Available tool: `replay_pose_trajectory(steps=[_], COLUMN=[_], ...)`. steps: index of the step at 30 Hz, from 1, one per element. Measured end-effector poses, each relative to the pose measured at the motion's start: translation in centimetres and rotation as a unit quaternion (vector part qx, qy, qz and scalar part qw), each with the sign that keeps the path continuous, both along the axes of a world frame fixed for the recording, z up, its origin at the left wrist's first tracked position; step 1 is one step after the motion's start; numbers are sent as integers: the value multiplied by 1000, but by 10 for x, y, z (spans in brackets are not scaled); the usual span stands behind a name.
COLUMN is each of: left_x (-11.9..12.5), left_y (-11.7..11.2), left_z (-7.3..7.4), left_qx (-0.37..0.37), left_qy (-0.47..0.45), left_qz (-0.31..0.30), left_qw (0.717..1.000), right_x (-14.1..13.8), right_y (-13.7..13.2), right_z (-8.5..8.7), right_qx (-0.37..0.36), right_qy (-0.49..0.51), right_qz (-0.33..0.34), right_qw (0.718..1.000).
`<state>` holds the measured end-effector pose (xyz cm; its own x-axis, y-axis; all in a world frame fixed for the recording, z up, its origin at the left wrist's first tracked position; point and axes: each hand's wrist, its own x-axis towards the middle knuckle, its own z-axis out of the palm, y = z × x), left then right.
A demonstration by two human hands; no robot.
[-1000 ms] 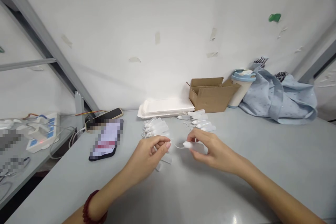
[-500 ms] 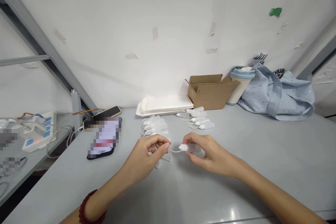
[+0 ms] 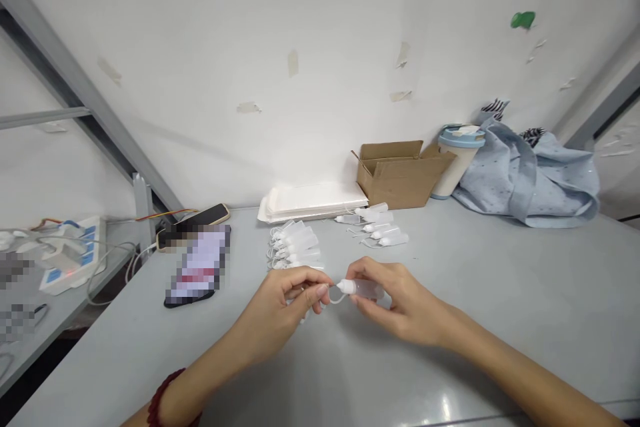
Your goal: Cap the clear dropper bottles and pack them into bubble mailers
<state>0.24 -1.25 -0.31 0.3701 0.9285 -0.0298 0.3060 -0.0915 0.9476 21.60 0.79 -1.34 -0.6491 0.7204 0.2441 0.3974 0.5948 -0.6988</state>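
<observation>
My right hand (image 3: pixel 395 300) grips a small translucent squeeze bottle (image 3: pixel 367 289), held nearly level with its white pointed nozzle to the left. A thin white strap (image 3: pixel 340 300) loops from the bottle's neck to my left hand (image 3: pixel 295 300). There my thumb and forefinger pinch the strap's end close to the nozzle tip, and they hide what is on it. Behind my left hand lies a cluster of similar bottles (image 3: pixel 300 240) with looped straps. Another group of bottles (image 3: pixel 385 233) rests farther back to the right. Part of one more shows under my left hand.
Against the wall are white flat packages (image 3: pixel 315 199), an open cardboard box (image 3: pixel 400 183), a lidded cup (image 3: pixel 457 160) and a light-blue bag (image 3: pixel 530 180). To the left lie a phone (image 3: pixel 197 267), a dark phone-like device (image 3: pixel 195 223) and a power strip (image 3: pixel 75 257) with cables.
My left hand has come slightly right and down, so its fingertips are nearer the nozzle. The strap now bends in a tighter loop. My right hand keeps its grip on the bottle.
</observation>
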Motion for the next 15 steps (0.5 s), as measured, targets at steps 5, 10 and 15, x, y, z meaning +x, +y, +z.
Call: replay_pose_trajectory(steps=[5, 10, 15], left_x=[0, 1, 3], left_y=[0, 1, -1], left_z=[0, 0, 3], left_qx=[-1, -5, 29], left_qy=[-4, -1, 34], left_qz=[-2, -7, 1], left_qw=[1000, 1000, 999], right_x=[1, 1, 2], right_y=[-1, -1, -2], right_z=[1, 1, 1], right_qx=[3, 0, -9], right_qy=[4, -6, -13], right_qz=[6, 3, 4], right_qw=[1000, 1000, 1000])
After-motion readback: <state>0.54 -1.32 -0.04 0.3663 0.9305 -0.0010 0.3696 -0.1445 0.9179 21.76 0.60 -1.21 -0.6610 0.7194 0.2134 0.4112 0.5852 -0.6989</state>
